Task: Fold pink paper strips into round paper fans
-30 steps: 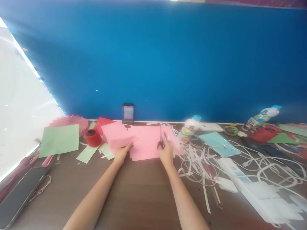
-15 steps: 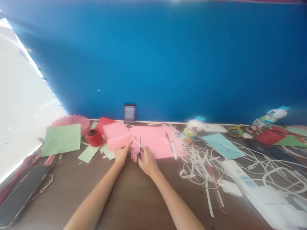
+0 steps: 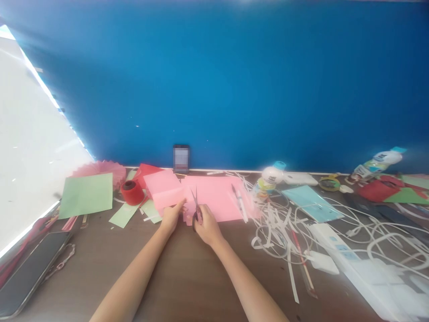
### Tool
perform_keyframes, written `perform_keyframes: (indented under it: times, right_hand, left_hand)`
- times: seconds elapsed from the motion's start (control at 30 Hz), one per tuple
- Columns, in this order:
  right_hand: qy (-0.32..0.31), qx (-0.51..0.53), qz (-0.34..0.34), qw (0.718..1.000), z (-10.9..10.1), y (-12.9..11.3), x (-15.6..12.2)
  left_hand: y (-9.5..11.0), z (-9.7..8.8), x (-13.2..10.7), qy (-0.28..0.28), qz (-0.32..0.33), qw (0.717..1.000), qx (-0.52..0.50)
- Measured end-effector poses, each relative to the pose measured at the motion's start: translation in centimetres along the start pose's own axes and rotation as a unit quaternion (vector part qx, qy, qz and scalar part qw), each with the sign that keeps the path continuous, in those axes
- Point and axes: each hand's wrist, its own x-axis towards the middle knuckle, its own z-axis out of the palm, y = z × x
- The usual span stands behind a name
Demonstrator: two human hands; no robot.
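Note:
My right hand [image 3: 207,226] is closed around the handles of a pair of scissors [image 3: 195,206], whose blades point away from me over a pink sheet [image 3: 214,197]. My left hand [image 3: 171,214] pinches the near edge of a folded pink paper [image 3: 164,191] just left of the scissors. The two hands are almost touching at the middle of the brown table [image 3: 187,277]. A white pen [image 3: 240,202] lies on the pink sheet to the right.
A red spool [image 3: 132,192], green sheets [image 3: 86,195] and a pink paper fan [image 3: 100,170] lie at the left. A phone [image 3: 27,273] lies near the left edge, another [image 3: 181,158] leans on the blue wall. Glue bottles [image 3: 270,176], white strips and cables [image 3: 351,232] crowd the right.
My right hand carried the scissors from the right side of the pink sheet leftward to my left hand, leaving the pen uncovered. In the last half second both hands barely moved.

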Motion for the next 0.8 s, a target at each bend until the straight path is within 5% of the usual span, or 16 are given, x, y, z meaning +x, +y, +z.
perform_keyframes:
  times: [0.8]
  right_hand:
    - [-0.048, 0.037, 0.007, 0.998, -0.58, -0.40, -0.05]
  left_hand:
    - [0.63, -0.07, -0.43, 0.014, 0.009, 1.000, 0.024]
